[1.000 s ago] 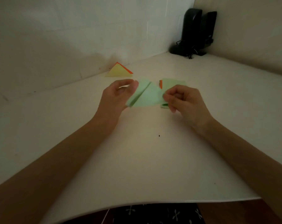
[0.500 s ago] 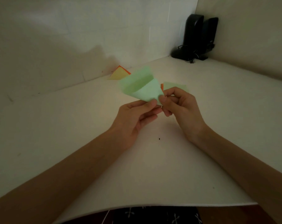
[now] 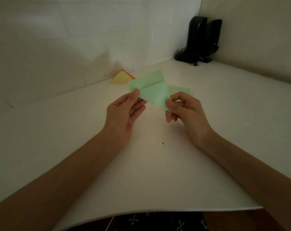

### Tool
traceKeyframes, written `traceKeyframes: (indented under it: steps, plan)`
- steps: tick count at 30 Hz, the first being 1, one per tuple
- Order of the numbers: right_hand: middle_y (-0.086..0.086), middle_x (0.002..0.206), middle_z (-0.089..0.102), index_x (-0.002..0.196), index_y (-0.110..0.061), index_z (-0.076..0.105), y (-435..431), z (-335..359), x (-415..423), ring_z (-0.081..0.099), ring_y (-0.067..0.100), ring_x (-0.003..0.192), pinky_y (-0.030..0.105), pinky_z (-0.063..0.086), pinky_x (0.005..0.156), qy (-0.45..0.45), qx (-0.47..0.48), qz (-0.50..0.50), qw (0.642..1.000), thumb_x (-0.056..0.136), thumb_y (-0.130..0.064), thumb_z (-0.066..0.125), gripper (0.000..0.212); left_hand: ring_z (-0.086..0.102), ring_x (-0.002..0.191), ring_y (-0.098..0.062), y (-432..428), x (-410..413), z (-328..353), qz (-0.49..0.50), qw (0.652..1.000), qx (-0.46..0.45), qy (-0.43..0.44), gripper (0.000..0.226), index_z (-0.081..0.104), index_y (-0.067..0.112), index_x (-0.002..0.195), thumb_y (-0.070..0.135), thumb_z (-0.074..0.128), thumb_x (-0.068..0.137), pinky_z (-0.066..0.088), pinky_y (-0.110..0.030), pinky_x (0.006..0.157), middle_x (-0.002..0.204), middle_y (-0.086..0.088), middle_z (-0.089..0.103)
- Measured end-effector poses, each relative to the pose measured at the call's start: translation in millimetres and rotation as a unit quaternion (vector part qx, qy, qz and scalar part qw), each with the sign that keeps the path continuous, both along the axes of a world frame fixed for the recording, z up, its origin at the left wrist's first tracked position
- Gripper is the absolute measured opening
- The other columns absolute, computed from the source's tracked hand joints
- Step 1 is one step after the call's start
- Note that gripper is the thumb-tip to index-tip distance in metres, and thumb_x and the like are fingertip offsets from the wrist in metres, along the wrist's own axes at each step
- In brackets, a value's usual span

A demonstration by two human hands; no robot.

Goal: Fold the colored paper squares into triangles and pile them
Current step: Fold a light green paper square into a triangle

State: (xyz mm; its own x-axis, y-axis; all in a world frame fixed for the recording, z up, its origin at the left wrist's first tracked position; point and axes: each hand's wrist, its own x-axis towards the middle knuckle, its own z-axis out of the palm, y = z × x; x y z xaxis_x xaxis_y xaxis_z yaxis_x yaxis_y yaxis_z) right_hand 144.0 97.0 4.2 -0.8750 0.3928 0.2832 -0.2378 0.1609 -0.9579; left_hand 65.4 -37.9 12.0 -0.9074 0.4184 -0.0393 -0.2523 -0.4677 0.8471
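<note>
A light green paper square (image 3: 151, 90), creased across its middle, is held above the white table (image 3: 74, 139) between both hands. My left hand (image 3: 124, 112) pinches its left corner with thumb on top. My right hand (image 3: 184, 110) pinches its lower right corner with thumb and forefinger. Behind the right hand lies a small stack of green paper squares (image 3: 179, 90) flat on the table. A pile of folded triangles (image 3: 122, 78), yellow on top with orange under it, sits at the back by the wall.
Two black speakers (image 3: 201, 39) with cables stand in the back right corner. Walls close the table at the back and right. The table's front edge (image 3: 158, 211) runs just above dark patterned fabric (image 3: 158, 221).
The green sheet was lifted off the table, then spread out wider between my hands. My left hand moved from the sheet's bottom corner to its left corner.
</note>
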Motion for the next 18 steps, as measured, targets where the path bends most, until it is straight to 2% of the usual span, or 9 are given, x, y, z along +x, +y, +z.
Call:
traceKeyframes:
  steps: [4,7,10,13,15,18]
  plan:
    - [-0.011,0.055,0.058,0.077,-0.012,0.054,-2.8,3.2,0.3,0.049,0.005,0.053,0.027,0.034,0.056,-0.031,-0.003,0.012,0.999,0.093,-0.018,0.054,0.017,0.067,0.063,-0.004,-3.5,-0.2,2.3,0.036,0.975,-0.145,0.166,0.009,0.065,0.014,0.080,0.012,0.062,0.088,0.052,-0.016,0.060,0.063,0.008,0.070]
    - [-0.011,0.058,0.059,0.088,-0.006,0.060,1.9,2.2,-0.6,0.050,0.004,0.054,0.026,0.037,0.056,-0.016,0.003,0.009,1.000,0.092,-0.015,0.056,0.011,0.066,0.059,-0.002,-4.0,0.2,2.8,0.052,0.956,-0.183,0.223,0.007,0.064,0.013,0.080,0.009,0.063,0.087,0.052,-0.015,0.058,0.058,0.012,0.068]
    - [-0.008,0.056,0.059,0.100,0.012,0.057,5.1,-1.0,-1.3,0.047,0.005,0.052,0.022,0.039,0.055,-0.007,0.027,-0.011,1.000,0.091,-0.006,0.057,0.020,0.067,0.065,-0.006,-2.8,1.0,0.7,0.029,0.970,-0.154,0.185,0.005,0.066,0.012,0.082,0.010,0.063,0.087,0.055,-0.018,0.065,0.066,0.007,0.070]
    - [0.003,0.064,0.059,0.103,0.014,0.055,5.6,-2.5,-1.8,0.047,0.007,0.054,0.022,0.040,0.056,-0.009,0.030,-0.019,0.999,0.091,-0.004,0.056,0.022,0.069,0.077,-0.014,-1.0,1.9,-1.5,-0.013,0.986,-0.103,0.131,0.007,0.066,0.007,0.090,0.007,0.059,0.089,0.056,-0.024,0.074,0.083,-0.005,0.071]
    - [0.005,0.073,0.058,0.103,0.012,0.056,3.6,-2.8,-2.4,0.049,0.008,0.059,0.022,0.040,0.056,-0.023,0.036,-0.008,0.999,0.091,-0.003,0.056,0.019,0.069,0.072,-0.012,-1.3,1.1,-2.1,-0.008,0.986,-0.110,0.126,0.007,0.065,0.005,0.089,0.004,0.058,0.089,0.056,-0.022,0.069,0.082,-0.006,0.070]
    - [0.002,0.079,0.058,0.092,-0.008,0.059,-0.4,-1.5,-2.4,0.053,0.007,0.070,0.020,0.041,0.062,-0.037,0.036,0.006,0.999,0.090,-0.009,0.059,0.003,0.066,0.060,-0.007,-2.8,-0.4,-3.7,-0.017,0.975,-0.162,0.153,0.010,0.066,0.008,0.081,0.001,0.060,0.087,0.054,-0.019,0.060,0.068,0.002,0.070]
